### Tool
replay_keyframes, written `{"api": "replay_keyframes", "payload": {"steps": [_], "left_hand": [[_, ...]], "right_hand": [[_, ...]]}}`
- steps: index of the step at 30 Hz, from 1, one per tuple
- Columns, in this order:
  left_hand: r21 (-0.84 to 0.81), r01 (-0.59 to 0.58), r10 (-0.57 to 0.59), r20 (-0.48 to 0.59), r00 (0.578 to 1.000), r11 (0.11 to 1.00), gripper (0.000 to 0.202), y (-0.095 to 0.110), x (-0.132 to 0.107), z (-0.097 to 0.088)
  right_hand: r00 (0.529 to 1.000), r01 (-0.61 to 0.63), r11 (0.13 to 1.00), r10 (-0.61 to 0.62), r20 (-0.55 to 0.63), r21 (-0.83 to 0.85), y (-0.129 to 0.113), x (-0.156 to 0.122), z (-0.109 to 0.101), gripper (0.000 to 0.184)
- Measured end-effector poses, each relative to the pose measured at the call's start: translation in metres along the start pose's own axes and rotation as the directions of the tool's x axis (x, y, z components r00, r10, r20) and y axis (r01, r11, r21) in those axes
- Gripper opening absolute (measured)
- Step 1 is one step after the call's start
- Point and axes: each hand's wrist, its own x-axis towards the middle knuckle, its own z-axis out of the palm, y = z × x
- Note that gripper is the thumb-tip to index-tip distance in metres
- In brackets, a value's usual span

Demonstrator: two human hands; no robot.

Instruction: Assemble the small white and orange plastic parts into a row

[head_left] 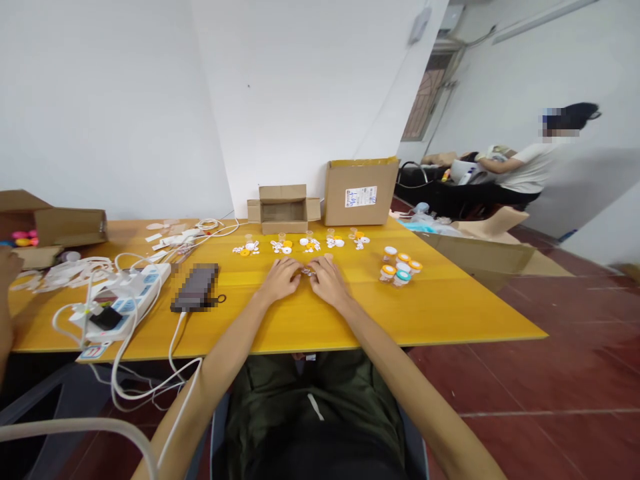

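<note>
My left hand [281, 279] and my right hand [327, 280] meet over the yellow tabletop, fingers bent inward. Between their fingertips is a little cluster of small white pieces with dark and reddish marks [307, 271]; its exact kind is too small to tell. Beyond the hands runs a row of several small clear cups [331, 233], each with similar marked pieces [359, 245] and round orange or white lids [245, 253] beside it. To the right of my right hand stands a group of small clear jars [401, 277] with orange, white and teal lids.
An open small carton [284, 213] and a closed cardboard box [360, 193] stand at the back. Left are a dark phone-like device [196, 288], a power strip [145, 293] with loose white cables, and another open box [73, 227]. Another person [530, 167] sits far right.
</note>
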Motion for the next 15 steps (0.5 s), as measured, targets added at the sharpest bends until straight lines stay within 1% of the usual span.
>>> {"api": "replay_keyframes", "payload": {"steps": [3,5,8,11,13,15], "left_hand": [[0.007,0.066,-0.065,-0.056,0.996,0.998,0.03,0.0,0.001,-0.002],[0.008,0.102,-0.101,-0.084,0.991,0.995,0.027,-0.001,0.002,-0.005],[0.021,0.139,-0.136,-0.105,0.985,0.99,0.019,-0.004,0.002,-0.009],[0.052,0.177,-0.172,-0.079,0.982,0.983,0.013,-0.007,-0.001,-0.011],[0.069,0.185,-0.183,-0.035,0.982,0.98,0.016,-0.01,-0.004,-0.01],[0.066,0.156,-0.156,-0.008,0.988,0.986,0.02,-0.013,-0.006,-0.008]], "right_hand": [[0.995,0.088,0.996,-0.088,0.039,0.014,-0.003,-0.001,0.0,0.028],[0.994,0.096,0.995,-0.096,0.058,0.011,-0.002,-0.001,0.001,0.027],[0.996,0.068,0.998,-0.068,0.063,-0.001,0.003,0.0,0.005,0.029],[0.998,0.015,1.0,-0.014,0.069,-0.013,0.009,0.001,0.008,0.031],[0.997,-0.02,1.0,0.021,0.07,-0.012,0.01,0.001,0.009,0.03],[0.996,-0.048,0.999,0.048,0.073,-0.002,0.009,0.002,0.007,0.028]]}}
